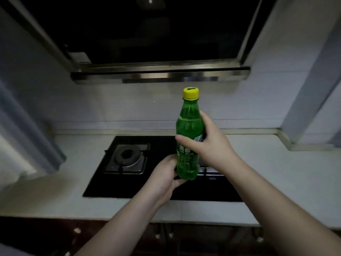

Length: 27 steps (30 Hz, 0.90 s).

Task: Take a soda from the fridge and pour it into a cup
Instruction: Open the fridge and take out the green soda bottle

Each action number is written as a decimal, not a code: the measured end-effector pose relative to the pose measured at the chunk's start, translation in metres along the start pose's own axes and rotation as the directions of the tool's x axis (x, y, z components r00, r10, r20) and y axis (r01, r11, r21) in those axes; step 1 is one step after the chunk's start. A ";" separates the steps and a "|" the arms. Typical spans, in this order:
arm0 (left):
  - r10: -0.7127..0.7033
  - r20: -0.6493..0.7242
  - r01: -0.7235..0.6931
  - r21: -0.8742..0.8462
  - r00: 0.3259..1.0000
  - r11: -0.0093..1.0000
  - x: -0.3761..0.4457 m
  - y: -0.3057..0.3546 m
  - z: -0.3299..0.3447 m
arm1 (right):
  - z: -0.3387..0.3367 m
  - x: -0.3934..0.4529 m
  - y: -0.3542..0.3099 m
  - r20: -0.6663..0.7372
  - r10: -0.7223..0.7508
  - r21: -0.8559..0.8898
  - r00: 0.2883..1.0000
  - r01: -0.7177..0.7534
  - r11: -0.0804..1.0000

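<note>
The green soda bottle (pixel 188 141) stands upright just right of the frame's centre, held in the air above a black gas hob (pixel 132 185), its yellow cap (pixel 191 93) on and pointing up toward the range hood (pixel 160 74). The right hand (pixel 208 143) wraps the bottle's middle at the label: its thumb crosses the front of the bottle toward the left, and the other fingers (pixel 203 115) curl round the right side and behind, closed on the plastic. The left hand (pixel 164 176) cups the bottle's base from the lower left, its fingers closed round the bottom, with the thumb against the front lower part of the bottle. Both forearms are bare and rise from the bottom edge of the frame, the left from lower centre and the right from the lower right corner, meeting at the bottle. Behind the left hand a burner (pixel 127 157) sits on the left part of the hob. The hob is set into a pale bench (pixel 55 191) that runs across the frame, with a light tiled wall (pixel 120 108) behind it and the dark hood filling the upper centre.
</note>
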<state>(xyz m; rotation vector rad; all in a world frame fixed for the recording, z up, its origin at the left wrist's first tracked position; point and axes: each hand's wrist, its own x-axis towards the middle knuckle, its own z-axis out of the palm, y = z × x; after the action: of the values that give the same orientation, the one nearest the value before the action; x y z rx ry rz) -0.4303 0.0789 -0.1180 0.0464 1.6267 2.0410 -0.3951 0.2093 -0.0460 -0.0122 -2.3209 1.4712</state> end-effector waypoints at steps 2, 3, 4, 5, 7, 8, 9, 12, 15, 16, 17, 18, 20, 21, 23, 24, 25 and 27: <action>-0.017 0.056 0.016 0.007 0.998 1.000 0.017 -0.005 0.011 | -0.009 0.003 0.013 -0.055 0.016 -0.030 0.998 -0.017 0.999; -0.023 0.077 0.023 0.010 0.997 1.000 0.025 -0.008 0.017 | -0.013 0.003 0.020 -0.077 0.029 -0.042 0.997 -0.032 0.999; -0.031 0.099 0.030 0.013 0.995 0.999 0.033 -0.010 0.022 | -0.017 0.004 0.026 -0.102 0.043 -0.051 0.994 -0.048 0.998; -0.039 0.122 0.038 0.017 0.992 0.999 0.041 -0.012 0.028 | -0.021 0.005 0.031 -0.128 0.054 -0.057 0.990 -0.062 0.996; -0.074 0.186 0.069 0.029 0.980 0.997 0.057 -0.017 0.039 | -0.030 0.007 0.044 -0.186 0.079 -0.078 0.979 -0.095 0.992; -0.095 0.218 0.089 0.036 0.971 0.995 0.064 -0.020 0.045 | -0.035 0.007 0.050 -0.217 0.091 -0.085 0.972 -0.111 0.990; -0.114 0.242 0.107 0.040 0.963 0.993 0.071 -0.023 0.051 | -0.039 0.007 0.056 -0.246 0.103 -0.085 0.964 -0.127 0.988; -0.148 0.292 0.144 0.035 0.945 0.989 0.091 -0.034 0.069 | -0.050 0.003 0.076 -0.333 0.125 -0.072 0.935 -0.157 0.985; -0.185 0.322 0.190 0.017 0.929 0.982 0.110 -0.047 0.087 | -0.062 -0.001 0.093 -0.412 0.141 -0.059 0.900 -0.181 0.982; -0.199 0.338 0.206 0.015 0.920 0.978 0.115 -0.052 0.093 | -0.066 -0.002 0.099 -0.431 0.142 -0.066 0.891 -0.188 0.980; -0.213 0.353 0.224 0.011 0.911 0.975 0.121 -0.057 0.098 | -0.070 -0.003 0.106 -0.446 0.144 -0.075 0.883 -0.197 0.977; -0.224 0.362 0.237 0.009 0.905 0.971 0.127 -0.062 0.104 | -0.075 -0.003 0.113 -0.457 0.150 -0.079 0.877 -0.208 0.975; -0.233 0.384 0.249 0.011 0.893 0.969 0.138 -0.071 0.118 | -0.085 -0.002 0.128 -0.470 0.168 -0.066 0.866 -0.225 0.972; -0.242 0.388 0.258 0.013 0.889 0.966 0.144 -0.076 0.125 | -0.090 -0.001 0.137 -0.476 0.178 -0.061 0.861 -0.234 0.970; -0.268 0.385 0.284 0.015 0.883 0.959 0.157 -0.089 0.140 | -0.100 0.001 0.156 -0.481 0.198 -0.059 0.854 -0.257 0.965; -0.283 0.376 0.298 0.021 0.882 0.954 0.164 -0.095 0.146 | -0.106 0.003 0.167 -0.481 0.207 -0.056 0.852 -0.266 0.962; -0.298 0.363 0.310 0.025 0.883 0.950 0.172 -0.101 0.154 | -0.111 0.004 0.177 -0.478 0.212 -0.056 0.852 -0.270 0.961; -0.328 0.315 0.329 0.051 0.891 0.943 0.189 -0.117 0.169 | -0.122 0.007 0.200 -0.453 0.231 -0.051 0.861 -0.284 0.958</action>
<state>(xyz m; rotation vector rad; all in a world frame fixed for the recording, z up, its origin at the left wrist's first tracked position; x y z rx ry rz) -0.4911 0.3261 -0.2335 0.0888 1.3269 1.6772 -0.4012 0.4067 -0.1728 -0.6494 -2.0722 1.2779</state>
